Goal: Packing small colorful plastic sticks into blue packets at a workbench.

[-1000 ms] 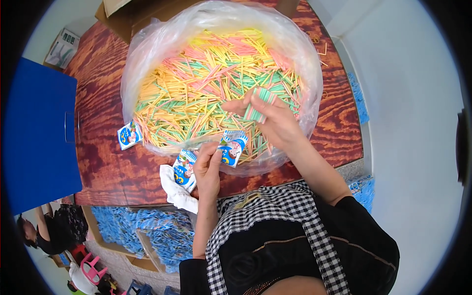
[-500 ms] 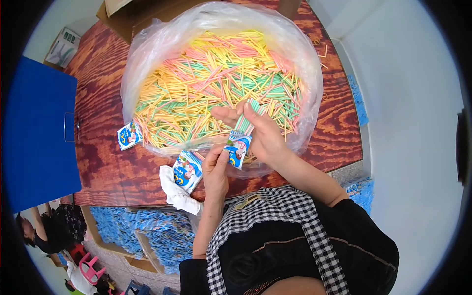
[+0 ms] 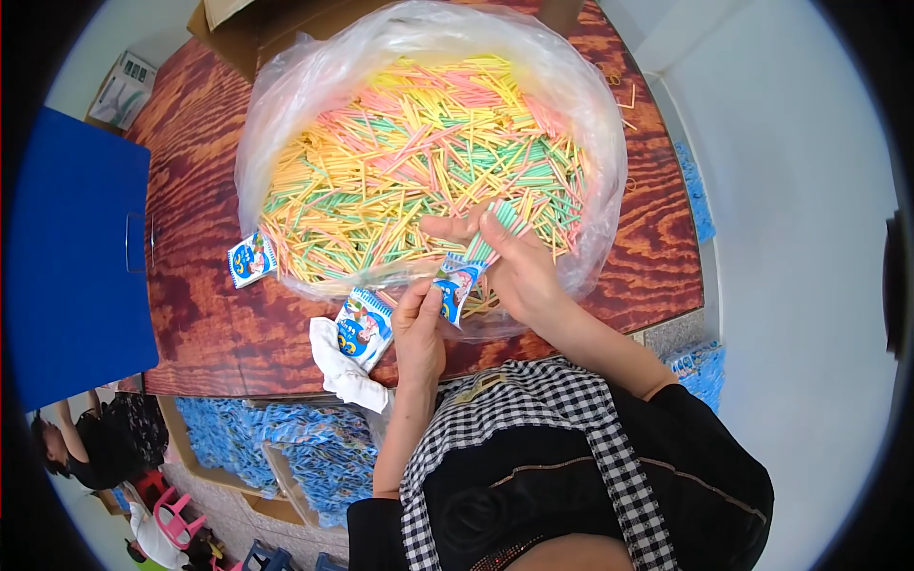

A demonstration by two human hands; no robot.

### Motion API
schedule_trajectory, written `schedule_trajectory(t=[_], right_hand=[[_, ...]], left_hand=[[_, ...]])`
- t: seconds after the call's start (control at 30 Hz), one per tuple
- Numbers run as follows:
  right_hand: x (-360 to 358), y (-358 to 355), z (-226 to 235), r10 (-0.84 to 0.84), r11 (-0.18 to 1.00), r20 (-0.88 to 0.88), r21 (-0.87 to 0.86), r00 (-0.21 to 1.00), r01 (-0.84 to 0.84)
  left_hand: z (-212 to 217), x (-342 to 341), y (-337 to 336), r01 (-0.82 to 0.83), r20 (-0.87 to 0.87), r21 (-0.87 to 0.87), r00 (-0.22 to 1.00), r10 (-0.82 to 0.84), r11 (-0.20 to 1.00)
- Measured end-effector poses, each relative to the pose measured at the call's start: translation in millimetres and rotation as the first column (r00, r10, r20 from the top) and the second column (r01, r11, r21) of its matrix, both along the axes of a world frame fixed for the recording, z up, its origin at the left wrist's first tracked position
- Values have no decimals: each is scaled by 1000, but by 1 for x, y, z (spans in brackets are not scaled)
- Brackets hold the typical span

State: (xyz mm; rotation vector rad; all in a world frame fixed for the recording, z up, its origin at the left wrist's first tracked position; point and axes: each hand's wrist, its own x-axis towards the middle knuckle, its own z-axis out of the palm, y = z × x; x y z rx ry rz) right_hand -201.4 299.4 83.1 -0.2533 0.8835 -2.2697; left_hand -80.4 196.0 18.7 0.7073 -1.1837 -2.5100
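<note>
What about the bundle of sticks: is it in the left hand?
No, the right hand holds the bundle of sticks, while the left hand grips the small blue-and-white packet.

You wear a black top [image 3: 552, 481] whose loose black sleeves [image 3: 709, 438] end around your elbows. Thin tan piping [image 3: 543, 467] crosses your chest in a gently curved line, and the neckline carries a dotted, reddish-brown trim [image 3: 509, 553]. Over the top you have an apron [image 3: 533, 400] in black-and-white gingham, with broad checked straps [image 3: 628, 471] running up both sides of your chest. A small gold-tan patch [image 3: 479, 388] marks its front. Your hands [image 3: 419, 328] are bare.
</note>
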Motion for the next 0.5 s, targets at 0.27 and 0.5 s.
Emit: schedule_trajectory(t=[0.27,0.5], right_hand=[[0,0,13,91,979,14,184,996,-92],[4,2,12,100,995,-144,16,985,-99]], left_hand=[[21,-4,-4,52,48,-409,998,-35,911],[16,-4,-3,-52,-76,-462,997,18,885]])
